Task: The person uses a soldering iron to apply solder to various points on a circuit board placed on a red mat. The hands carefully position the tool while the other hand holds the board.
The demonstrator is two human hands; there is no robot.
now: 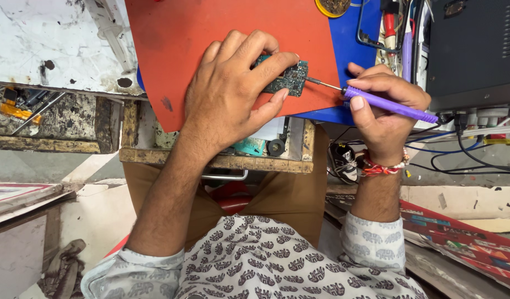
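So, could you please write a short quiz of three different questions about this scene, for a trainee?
1. True or false: the left hand rests on the circuit board.
2. The soldering iron handle is: A) purple B) green C) yellow.
3. What colour is the mat under the board?

Key: 1 true; 2 A; 3 red-orange. The right hand holds the iron, its tip at the board's edge.

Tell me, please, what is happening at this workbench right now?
A person is working on a small green circuit board lying on an orange mat. The left hand pins the board down with its fingers, while the right hand holds a purple soldering iron, its metal tip touching the board's right edge.
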